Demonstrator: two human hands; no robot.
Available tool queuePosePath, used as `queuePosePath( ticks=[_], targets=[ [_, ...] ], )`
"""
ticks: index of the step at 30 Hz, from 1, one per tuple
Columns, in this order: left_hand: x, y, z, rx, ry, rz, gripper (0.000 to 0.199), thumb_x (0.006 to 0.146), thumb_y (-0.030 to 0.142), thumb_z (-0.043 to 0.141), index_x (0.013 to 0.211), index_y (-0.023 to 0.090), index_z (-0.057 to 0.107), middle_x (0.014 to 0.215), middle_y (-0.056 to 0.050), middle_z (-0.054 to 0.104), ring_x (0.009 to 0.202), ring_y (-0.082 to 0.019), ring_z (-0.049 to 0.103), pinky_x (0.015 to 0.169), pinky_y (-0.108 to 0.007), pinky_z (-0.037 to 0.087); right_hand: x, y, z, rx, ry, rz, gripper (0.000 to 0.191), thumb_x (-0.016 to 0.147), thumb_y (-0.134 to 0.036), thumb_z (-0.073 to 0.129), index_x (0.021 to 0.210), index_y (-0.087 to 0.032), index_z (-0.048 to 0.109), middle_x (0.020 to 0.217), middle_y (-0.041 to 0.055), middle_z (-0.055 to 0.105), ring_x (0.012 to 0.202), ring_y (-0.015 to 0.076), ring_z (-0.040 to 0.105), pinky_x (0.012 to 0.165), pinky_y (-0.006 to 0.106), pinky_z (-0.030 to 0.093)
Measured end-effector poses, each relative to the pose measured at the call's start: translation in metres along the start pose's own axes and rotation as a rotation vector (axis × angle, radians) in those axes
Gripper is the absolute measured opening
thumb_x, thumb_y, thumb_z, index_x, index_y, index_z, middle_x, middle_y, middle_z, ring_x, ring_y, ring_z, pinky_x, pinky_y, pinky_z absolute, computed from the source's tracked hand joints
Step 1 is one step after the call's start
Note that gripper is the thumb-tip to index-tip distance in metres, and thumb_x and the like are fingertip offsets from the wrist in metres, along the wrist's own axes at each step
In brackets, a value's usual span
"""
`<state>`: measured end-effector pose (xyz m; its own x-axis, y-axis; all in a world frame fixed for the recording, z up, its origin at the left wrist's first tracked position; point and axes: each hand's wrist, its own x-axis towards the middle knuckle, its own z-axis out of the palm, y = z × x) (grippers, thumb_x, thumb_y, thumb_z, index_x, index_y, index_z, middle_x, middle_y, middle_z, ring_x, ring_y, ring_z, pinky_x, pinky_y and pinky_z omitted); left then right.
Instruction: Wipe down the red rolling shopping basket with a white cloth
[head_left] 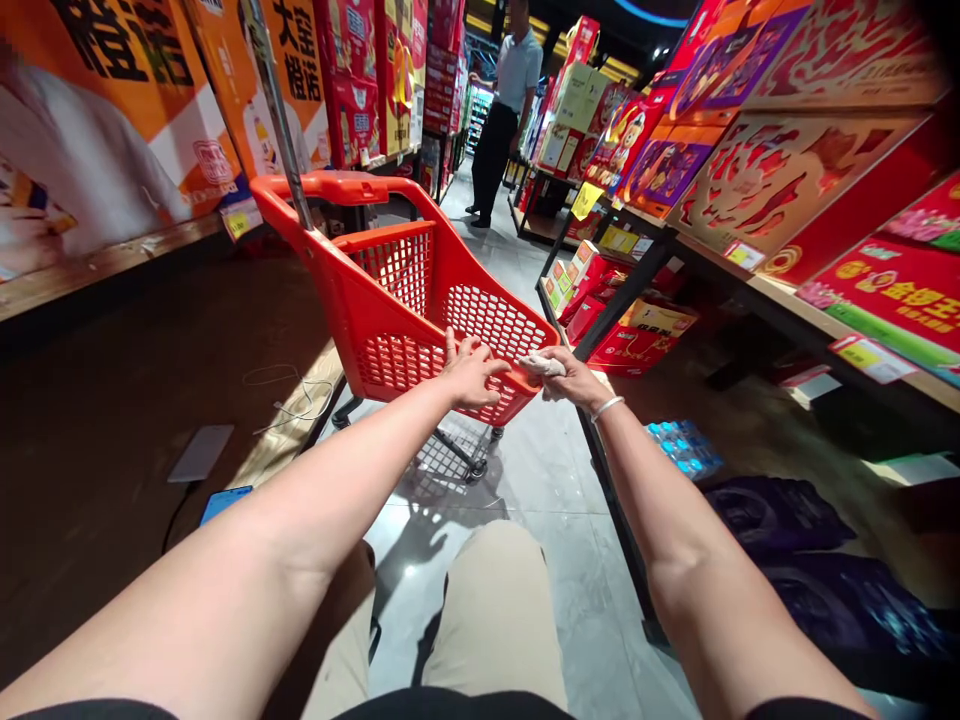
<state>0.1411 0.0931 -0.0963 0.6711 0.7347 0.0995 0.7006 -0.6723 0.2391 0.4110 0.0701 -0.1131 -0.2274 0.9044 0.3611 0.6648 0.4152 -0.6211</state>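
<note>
A red plastic shopping cart with perforated sides stands tilted in my view, in the aisle just ahead of my knees. My left hand lies at the cart's near upper rim, fingers spread, holding nothing. At the cart's front right corner, my right hand grips a crumpled whitish cloth against the rim. A white band circles the right wrist. Part of the cloth is hidden under the right fingers. A metal pole rises by the cart's handle.
Shelves with boxed goods line both sides: orange cartons left, red gift boxes right. A white phone-like slab with a cable lies at lower left. Bottled packs sit under the right shelf. A person stands further down the aisle.
</note>
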Motion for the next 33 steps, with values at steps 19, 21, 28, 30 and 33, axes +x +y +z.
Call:
queuePosePath(
  ticks=[19,21,28,30,33],
  targets=[
    [0.011,-0.002,0.003,0.041,-0.016,0.009,0.065,0.081,0.051,0.067,0.144,0.043,0.056,0.148,-0.005,0.051,0.153,-0.042,0.015,0.117,-0.074,-0.015,-0.053,-0.053,0.068,-0.123,0.374,-0.025,0.027,0.085,-0.023,0.066,0.11,-0.028,0.072,0.131,0.0083,0.059,0.129,0.0267,0.053,0.112,0.048,0.042],
    [0.011,-0.002,0.003,0.032,-0.005,0.008,0.063,0.081,0.053,0.066,0.143,0.042,0.057,0.147,-0.005,0.052,0.152,-0.042,0.018,0.117,-0.074,-0.014,-0.05,-0.058,0.072,-0.218,0.338,-0.063,0.03,0.085,-0.018,0.065,0.111,-0.031,0.075,0.136,0.0072,0.056,0.132,0.0284,0.049,0.114,0.051,0.039],
    [0.008,-0.003,0.001,0.052,-0.01,-0.006,0.058,0.08,0.04,0.064,0.138,0.043,0.06,0.143,-0.003,0.054,0.151,-0.038,0.024,0.118,-0.073,-0.013,-0.083,-0.003,0.108,-0.427,0.176,0.036,0.031,0.087,-0.011,0.059,0.095,-0.034,0.078,0.126,0.0052,0.062,0.119,0.03,0.049,0.106,0.053,0.043],
    [0.007,-0.003,0.0,0.048,-0.008,-0.01,0.058,0.079,0.038,0.065,0.138,0.043,0.06,0.141,-0.002,0.055,0.151,-0.037,0.025,0.119,-0.073,-0.012,-0.099,0.015,0.115,-0.377,0.206,0.081,0.031,0.083,-0.009,0.056,0.089,-0.031,0.078,0.119,0.0053,0.063,0.112,0.028,0.052,0.1,0.053,0.047],
    [0.005,-0.002,-0.001,0.035,-0.021,-0.013,0.059,0.079,0.038,0.065,0.137,0.042,0.06,0.14,-0.003,0.055,0.151,-0.038,0.024,0.119,-0.074,-0.011,-0.105,0.023,0.106,-0.255,0.455,0.188,0.029,0.076,-0.012,0.056,0.091,-0.027,0.076,0.112,0.0066,0.06,0.11,0.0271,0.055,0.099,0.057,0.048]
  ],
)
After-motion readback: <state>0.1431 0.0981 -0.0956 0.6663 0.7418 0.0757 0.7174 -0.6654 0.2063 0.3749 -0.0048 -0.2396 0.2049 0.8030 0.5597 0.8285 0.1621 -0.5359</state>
